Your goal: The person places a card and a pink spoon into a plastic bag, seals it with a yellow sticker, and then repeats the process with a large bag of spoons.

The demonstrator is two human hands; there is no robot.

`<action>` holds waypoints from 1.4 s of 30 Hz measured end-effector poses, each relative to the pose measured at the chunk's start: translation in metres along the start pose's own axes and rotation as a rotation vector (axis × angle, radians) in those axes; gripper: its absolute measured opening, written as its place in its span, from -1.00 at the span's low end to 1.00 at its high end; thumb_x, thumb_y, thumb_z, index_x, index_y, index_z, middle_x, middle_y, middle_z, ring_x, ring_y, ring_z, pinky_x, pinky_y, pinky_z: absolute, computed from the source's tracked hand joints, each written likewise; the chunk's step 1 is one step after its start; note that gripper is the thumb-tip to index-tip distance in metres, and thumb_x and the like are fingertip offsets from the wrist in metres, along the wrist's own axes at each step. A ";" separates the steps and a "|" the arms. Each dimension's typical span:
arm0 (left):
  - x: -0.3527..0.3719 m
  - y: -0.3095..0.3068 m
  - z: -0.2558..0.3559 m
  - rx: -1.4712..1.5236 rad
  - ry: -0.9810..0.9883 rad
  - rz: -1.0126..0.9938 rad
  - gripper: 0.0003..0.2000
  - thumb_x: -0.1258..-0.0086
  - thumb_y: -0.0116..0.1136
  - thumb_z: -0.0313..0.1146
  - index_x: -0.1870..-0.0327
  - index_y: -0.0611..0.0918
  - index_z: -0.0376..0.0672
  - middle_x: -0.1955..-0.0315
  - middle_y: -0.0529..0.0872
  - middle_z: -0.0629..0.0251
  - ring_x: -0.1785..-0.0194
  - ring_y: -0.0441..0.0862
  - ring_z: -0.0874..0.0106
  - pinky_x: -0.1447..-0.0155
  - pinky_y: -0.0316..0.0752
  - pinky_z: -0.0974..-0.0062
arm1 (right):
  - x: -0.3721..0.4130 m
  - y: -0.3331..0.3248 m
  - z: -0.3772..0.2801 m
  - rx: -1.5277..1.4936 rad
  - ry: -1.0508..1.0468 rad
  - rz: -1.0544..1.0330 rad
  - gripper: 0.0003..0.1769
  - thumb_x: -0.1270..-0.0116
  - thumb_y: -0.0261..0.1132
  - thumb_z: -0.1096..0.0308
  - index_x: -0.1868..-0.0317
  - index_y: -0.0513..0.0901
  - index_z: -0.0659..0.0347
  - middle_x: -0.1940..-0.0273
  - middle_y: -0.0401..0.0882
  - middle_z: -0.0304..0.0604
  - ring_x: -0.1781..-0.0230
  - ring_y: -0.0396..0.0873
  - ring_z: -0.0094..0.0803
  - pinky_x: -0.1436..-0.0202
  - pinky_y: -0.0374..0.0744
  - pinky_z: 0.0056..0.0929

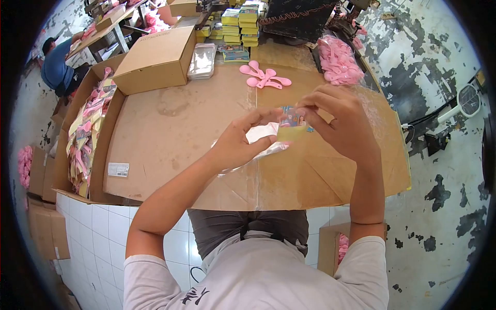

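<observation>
My left hand (242, 140) grips a clear plastic bag (262, 135) above the cardboard-covered table (170, 134). My right hand (338, 121) pinches a small printed card (293, 124), yellow below and blue on top, at the mouth of the bag. Both hands meet over the middle of the table. Further back on the cardboard lie a few loose pink plastic spoons (264, 77).
A closed cardboard box (155, 59) and a stack of clear bags (202, 60) sit at the back left. A bag of pink spoons (338, 61) lies back right. Stacked yellow card packs (240, 23) stand behind. An open box of packed items (85, 129) is left. Another person (57, 62) sits far left.
</observation>
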State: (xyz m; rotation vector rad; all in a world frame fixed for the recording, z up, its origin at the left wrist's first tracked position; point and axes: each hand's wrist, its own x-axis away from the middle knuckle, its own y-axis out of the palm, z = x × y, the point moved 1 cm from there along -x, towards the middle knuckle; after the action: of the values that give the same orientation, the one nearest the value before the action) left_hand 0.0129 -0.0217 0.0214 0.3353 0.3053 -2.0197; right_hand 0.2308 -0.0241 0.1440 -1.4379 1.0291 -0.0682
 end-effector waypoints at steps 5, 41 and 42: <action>-0.001 0.007 0.013 0.069 -0.049 0.031 -0.64 -0.59 0.16 -0.47 -0.35 0.55 -0.27 -0.14 0.74 0.23 -0.25 0.65 0.44 -0.37 0.51 0.39 | 0.004 0.010 -0.012 -0.176 0.124 0.011 -0.89 -0.33 0.41 0.44 0.19 0.73 0.29 0.31 0.70 -0.07 0.39 0.67 -0.19 0.30 0.61 -0.31; -0.003 -0.005 0.008 -0.056 -0.163 0.112 -0.61 -0.64 0.15 -0.39 -0.40 0.54 -0.29 0.18 0.87 0.23 0.08 0.69 0.67 -0.08 0.57 0.57 | 0.075 -0.028 0.108 -1.040 0.548 -0.068 -0.90 -0.59 0.12 0.40 0.08 0.53 0.23 0.30 0.54 -0.23 0.26 0.60 -0.40 0.08 0.58 -0.37; -0.003 -0.004 0.007 -0.044 -0.166 0.115 -0.61 -0.64 0.14 -0.39 -0.41 0.53 -0.29 0.16 0.86 0.22 0.07 0.70 0.66 -0.08 0.58 0.56 | 0.087 -0.030 0.138 -0.947 0.632 -0.008 -0.90 -0.57 0.13 0.42 0.03 0.54 0.24 0.26 0.58 -0.19 0.20 0.64 -0.34 0.02 0.59 -0.31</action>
State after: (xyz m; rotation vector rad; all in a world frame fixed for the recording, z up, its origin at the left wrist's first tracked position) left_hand 0.0100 -0.0194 0.0291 0.1529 0.2215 -1.9106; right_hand 0.3821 0.0231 0.0948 -2.3610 1.6964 -0.0410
